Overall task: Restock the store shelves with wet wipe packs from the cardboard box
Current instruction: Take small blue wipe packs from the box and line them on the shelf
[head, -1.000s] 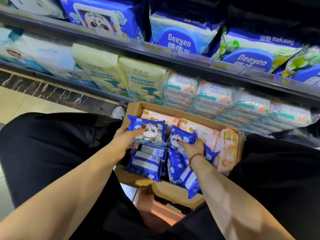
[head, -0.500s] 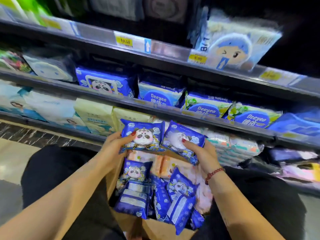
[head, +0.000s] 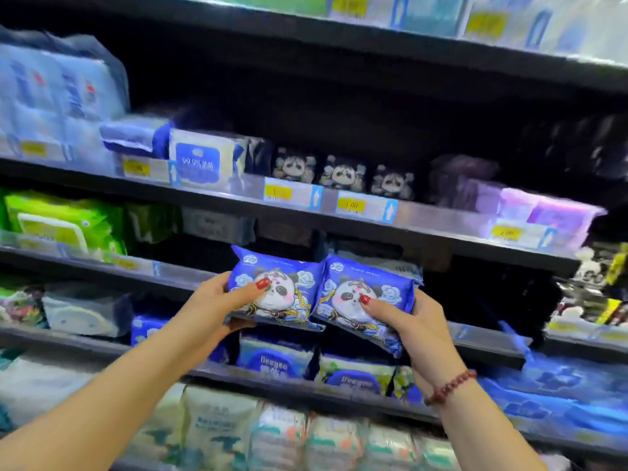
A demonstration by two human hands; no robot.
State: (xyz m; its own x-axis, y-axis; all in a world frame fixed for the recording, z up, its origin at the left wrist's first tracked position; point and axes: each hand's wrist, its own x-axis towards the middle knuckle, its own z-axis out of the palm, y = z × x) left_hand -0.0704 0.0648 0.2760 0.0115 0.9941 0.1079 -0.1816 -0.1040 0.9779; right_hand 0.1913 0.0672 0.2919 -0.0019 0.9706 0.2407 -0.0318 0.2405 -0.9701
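My left hand (head: 217, 305) grips a blue wet wipe pack with a panda print (head: 292, 283), thumb on its front and fingers underneath. My right hand (head: 413, 329) grips a second blue panda pack (head: 377, 287) the same way; more packs may be stacked under each. Both packs are held side by side, touching, in front of the shelves. Higher up, a shelf (head: 424, 220) holds a row of matching panda packs (head: 343, 173) standing behind its price tags. The cardboard box is out of view.
Shelves fill the whole view. Green packs (head: 64, 222) sit at the left, purple packs (head: 543, 212) at the right, blue Deeyeo packs (head: 277, 360) just below my hands, pale packs on the lowest shelf. The panda shelf has dark free room behind and right of its packs.
Both hands have lifted the panda packs up out of the box to mid-shelf height. The view has swung upward, so the box and my lap have left the frame.
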